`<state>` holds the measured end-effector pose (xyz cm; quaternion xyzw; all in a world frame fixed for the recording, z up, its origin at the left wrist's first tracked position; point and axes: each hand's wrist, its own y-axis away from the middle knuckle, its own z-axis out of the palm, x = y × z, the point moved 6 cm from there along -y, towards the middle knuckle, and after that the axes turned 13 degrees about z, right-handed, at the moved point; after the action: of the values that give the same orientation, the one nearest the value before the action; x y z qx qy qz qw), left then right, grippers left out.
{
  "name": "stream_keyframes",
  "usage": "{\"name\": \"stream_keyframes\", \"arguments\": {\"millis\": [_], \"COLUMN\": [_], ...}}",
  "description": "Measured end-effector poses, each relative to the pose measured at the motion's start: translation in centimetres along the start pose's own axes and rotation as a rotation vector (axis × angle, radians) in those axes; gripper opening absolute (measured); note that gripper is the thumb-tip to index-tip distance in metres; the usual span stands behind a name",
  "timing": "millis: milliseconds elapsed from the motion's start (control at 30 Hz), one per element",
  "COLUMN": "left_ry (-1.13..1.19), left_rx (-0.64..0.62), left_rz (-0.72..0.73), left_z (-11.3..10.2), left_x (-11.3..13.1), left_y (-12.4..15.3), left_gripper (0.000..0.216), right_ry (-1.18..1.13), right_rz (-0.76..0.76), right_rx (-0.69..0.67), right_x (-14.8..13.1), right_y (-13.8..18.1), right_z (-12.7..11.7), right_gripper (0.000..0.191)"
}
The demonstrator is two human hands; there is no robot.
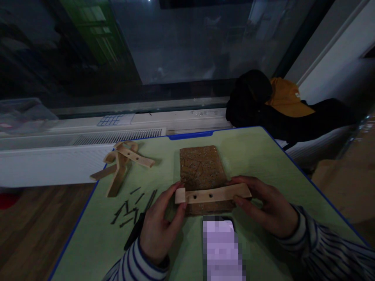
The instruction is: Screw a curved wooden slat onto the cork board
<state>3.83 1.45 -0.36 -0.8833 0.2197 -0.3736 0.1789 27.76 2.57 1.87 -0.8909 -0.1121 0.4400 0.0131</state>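
Phone (222, 249) nearest, on the table (243, 152). Wooden bar (222, 194) beyond it, over the near part of the brown board (202, 164); can't tell if they touch. Grip: bar pinched at both ends, left hand (159, 224) on the left, right hand (265, 207) on the right. Long axis runs hand to hand, crosswise; neither hand nearer. Screws (127, 210) left of left hand, loose wooden parts (119, 171) farther.

left grip (158, 226) pinching, right grip (266, 203) pinching, both forearms (328, 246) slanting inward
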Motion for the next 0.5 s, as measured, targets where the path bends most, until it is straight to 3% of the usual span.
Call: {"name": "stream_keyframes", "arguments": {"millis": [500], "left_ry": [0.01], "left_rx": [-0.018], "left_rz": [-0.021], "left_z": [0.1], "left_x": [0.01], "left_y": [0.05], "left_gripper": [0.04], "right_ry": [-0.009], "right_rz": [-0.009], "right_rx": [-0.017], "right_x": [-0.07], "right_y": [0.02], "right_z": [0.07], "right_gripper": [0.034]}}
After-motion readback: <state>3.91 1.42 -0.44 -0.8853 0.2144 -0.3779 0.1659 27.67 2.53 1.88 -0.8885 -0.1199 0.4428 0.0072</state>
